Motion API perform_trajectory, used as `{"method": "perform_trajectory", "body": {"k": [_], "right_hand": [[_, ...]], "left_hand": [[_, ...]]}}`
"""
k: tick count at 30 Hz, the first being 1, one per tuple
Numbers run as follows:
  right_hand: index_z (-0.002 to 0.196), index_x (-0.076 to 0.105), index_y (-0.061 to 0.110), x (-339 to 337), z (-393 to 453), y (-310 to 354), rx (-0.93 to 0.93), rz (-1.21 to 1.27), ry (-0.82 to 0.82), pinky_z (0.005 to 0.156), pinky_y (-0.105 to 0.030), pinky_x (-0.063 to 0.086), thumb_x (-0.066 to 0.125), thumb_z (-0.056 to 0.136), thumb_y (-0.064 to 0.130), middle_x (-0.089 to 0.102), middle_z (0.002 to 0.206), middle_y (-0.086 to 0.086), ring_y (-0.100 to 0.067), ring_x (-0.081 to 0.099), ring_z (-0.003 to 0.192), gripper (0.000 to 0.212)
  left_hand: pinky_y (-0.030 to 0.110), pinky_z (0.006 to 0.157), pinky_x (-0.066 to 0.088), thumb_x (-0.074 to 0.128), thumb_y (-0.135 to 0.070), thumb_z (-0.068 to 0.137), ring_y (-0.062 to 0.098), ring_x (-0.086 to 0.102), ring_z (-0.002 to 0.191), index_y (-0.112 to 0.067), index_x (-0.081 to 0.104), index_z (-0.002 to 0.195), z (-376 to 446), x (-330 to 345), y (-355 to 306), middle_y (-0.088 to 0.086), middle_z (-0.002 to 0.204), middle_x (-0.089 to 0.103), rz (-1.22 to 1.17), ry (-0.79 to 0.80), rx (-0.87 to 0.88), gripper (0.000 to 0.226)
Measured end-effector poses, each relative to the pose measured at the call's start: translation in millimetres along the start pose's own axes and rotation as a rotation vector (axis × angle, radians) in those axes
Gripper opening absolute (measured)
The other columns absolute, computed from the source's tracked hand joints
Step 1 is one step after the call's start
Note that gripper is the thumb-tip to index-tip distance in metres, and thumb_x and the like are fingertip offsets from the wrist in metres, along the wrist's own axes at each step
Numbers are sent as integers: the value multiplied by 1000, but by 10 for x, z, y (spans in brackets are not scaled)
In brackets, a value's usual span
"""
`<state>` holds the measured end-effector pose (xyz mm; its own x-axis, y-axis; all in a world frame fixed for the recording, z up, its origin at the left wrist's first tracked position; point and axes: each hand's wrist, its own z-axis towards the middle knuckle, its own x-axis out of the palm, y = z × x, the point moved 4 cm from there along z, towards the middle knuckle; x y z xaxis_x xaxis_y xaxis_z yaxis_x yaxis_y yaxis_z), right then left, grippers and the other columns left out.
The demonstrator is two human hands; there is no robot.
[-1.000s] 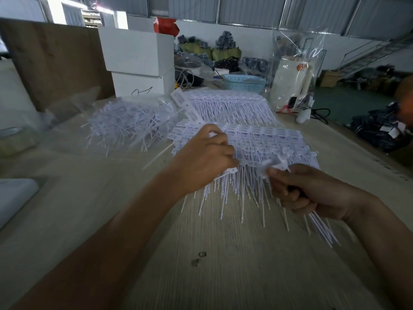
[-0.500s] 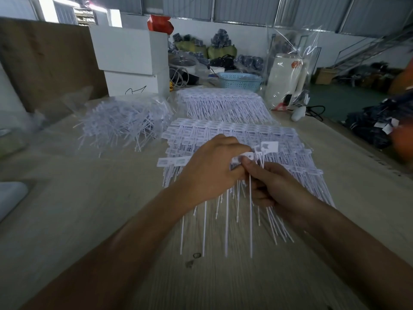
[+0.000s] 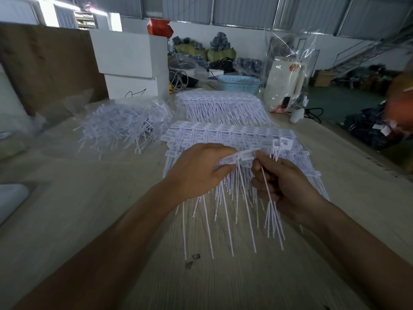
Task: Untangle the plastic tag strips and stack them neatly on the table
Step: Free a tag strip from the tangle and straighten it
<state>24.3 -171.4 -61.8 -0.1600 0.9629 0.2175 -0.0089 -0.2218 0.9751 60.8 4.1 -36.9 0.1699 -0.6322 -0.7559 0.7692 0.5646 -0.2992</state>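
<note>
Both hands are working above a wooden table (image 3: 67, 220). The left hand (image 3: 199, 173) is pinching, with curled fingers, the head end of a strip of white plastic tags (image 3: 240, 155), whose thin tails are hanging down toward the tabletop. The right hand (image 3: 283, 184) is closing in a loose fist around several tails of the same strip, thumb and forefinger meeting at its header. Just behind the hands a neat stack of tag strips (image 3: 228, 133) is lying flat; a second stack (image 3: 221, 104) is sitting farther back. To the left, a tangled heap of tags (image 3: 120, 126) is resting in clear plastic wrap. White boxes (image 3: 131, 63) and a blue basket (image 3: 239, 85) are standing at the table's far edge.
</note>
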Motion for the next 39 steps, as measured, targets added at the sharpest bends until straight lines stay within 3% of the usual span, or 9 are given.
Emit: {"method": "perform_trajectory", "body": {"k": [4,11,15,18,22,27,32,36,39], "right_hand": [[73,58,18,14,-21,-10,81,-27,42,41,-25,13,64,88,54,17,68,0,-9,18,47,39],[73,57,18,61,-48,-32,101,-75,111,40,-22,15,62,89,55,16,70,-4,-9,17,47,41],[72,57,15,62,-38,-5,43,-150,37,40,-19,22,67,83,52,29,61,0,-11,24,45,40],[73,58,15,46,-31,31,-1,-213,-14,42,-21,20,65,84,49,19,67,-9,-16,18,51,37],[72,59,15,37,-53,50,-36,-221,53,43,-22,15,56,97,37,15,65,-7,-17,13,52,34],[68,58,17,27,-67,68,-58,-297,115,44,-21,19,48,103,33,24,56,3,-13,19,47,40],[72,58,16,20,-81,94,-127,-472,144,42,-18,27,51,98,37,33,52,7,-10,28,42,35],[69,60,20,0,-55,75,-92,-385,114,42,-18,24,57,92,46,27,55,5,-10,24,45,35],[68,55,20,-30,-51,63,-22,-258,128,41,-19,24,63,87,52,24,61,2,-10,21,47,38]], "left_hand": [[26,72,38,68,-29,94,20,61,93,-20,70,121,-6,-54,-54,-7,92,67,55,-118,41,29],[39,67,54,72,-22,90,29,66,84,-9,73,113,-38,-91,-243,4,90,71,279,-159,203,27],[41,65,56,68,-21,92,29,66,83,-7,72,113,-60,-74,-283,4,89,70,309,-142,230,26],[43,67,56,65,-20,95,28,65,84,-6,70,117,-59,-38,-280,4,91,70,319,-127,239,27],[42,70,55,61,-17,97,28,64,87,-8,70,120,-41,2,-238,3,94,71,217,-101,211,26],[45,81,53,50,-22,102,24,64,98,-9,68,124,-28,61,-117,4,100,71,-48,28,95,31],[21,69,46,56,-19,101,5,63,69,-7,74,85,-22,90,-17,2,84,73,-345,143,-64,26],[16,70,43,58,-20,100,0,64,75,-33,65,85,-14,28,-77,-11,80,68,-363,132,-35,21],[17,69,41,57,-18,101,2,61,73,-21,66,81,13,2,-111,-4,79,66,-349,86,13,22]]}}
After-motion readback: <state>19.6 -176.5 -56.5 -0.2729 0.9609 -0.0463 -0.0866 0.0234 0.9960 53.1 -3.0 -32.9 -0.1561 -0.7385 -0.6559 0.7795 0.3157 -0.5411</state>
